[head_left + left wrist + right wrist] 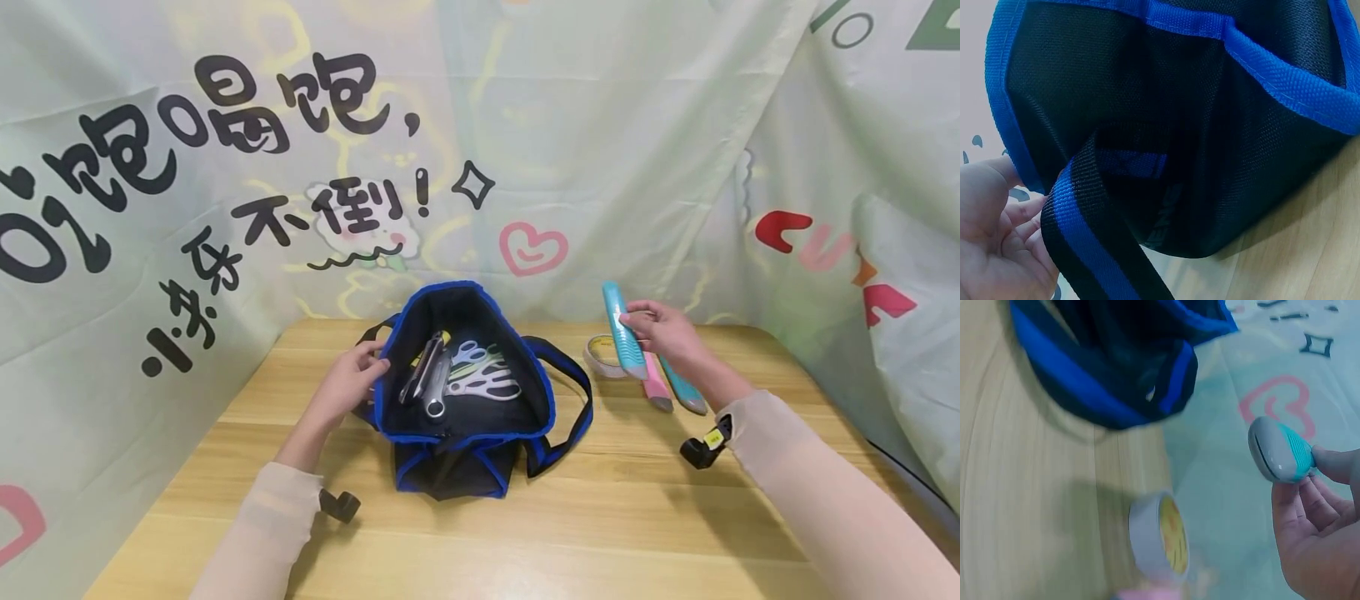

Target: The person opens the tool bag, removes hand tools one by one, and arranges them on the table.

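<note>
A black tool bag with blue trim stands open on the table. My left hand grips its left rim; in the left wrist view the thumb lies at the blue edging and the fingers curl behind the strap. My right hand pinches a teal utility knife above the table, right of the bag. Its grey slotted end faces the right wrist camera. Inside the bag lie white-handled scissors, a smaller blue-handled pair and a metal wrench.
A tape roll, a pink utility knife and another teal one lie beneath my right hand. The bag's right strap loops out toward them. A printed cloth hangs behind the wooden table.
</note>
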A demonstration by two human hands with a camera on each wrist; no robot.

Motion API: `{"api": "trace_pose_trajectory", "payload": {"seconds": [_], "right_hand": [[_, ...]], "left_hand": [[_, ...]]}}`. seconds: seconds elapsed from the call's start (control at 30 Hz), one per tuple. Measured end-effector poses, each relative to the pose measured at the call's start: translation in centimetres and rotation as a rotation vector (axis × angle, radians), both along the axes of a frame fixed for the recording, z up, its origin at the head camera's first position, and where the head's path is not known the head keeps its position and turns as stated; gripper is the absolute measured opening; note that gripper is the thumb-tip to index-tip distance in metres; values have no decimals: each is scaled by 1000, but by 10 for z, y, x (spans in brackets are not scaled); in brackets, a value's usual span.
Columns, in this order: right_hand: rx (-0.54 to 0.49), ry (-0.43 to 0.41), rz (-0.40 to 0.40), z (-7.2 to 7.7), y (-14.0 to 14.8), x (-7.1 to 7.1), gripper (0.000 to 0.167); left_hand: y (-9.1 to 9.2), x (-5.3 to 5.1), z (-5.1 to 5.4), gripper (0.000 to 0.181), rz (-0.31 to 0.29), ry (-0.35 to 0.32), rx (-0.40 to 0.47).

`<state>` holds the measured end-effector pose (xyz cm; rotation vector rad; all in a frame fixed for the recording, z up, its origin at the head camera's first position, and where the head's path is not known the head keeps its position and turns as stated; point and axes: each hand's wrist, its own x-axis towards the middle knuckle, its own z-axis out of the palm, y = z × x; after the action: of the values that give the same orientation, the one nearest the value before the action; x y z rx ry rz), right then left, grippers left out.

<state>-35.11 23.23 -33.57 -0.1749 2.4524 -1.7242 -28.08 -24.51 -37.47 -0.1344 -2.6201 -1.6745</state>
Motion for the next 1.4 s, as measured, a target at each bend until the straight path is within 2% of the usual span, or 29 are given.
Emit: {"api": "trace_pose_trajectory", "payload": {"seconds": [0.4,0.7,0.83,1.0,1.13,1.4], "right_hand": [[116,-16,-98,-16,60,0,68],[142,-12,-143,-39,107,-1,68],[183,-47,-163,-51,124,0,70],[208,-76,-175,-68,135,0,69],[256,-64,-191,-78,141,-4,66],[317,-100,-187,-87,146,-7,68]], "left_hand": [[0,0,0,45,9,-1,-4],[0,1,1,44,16,12,-9],[1,1,2,44,17,8,-4],[1,0,3,44,25,5,-6],[1,0,3,44,28,10,-19],[0,-1,1,45,33,11,-44]]}}
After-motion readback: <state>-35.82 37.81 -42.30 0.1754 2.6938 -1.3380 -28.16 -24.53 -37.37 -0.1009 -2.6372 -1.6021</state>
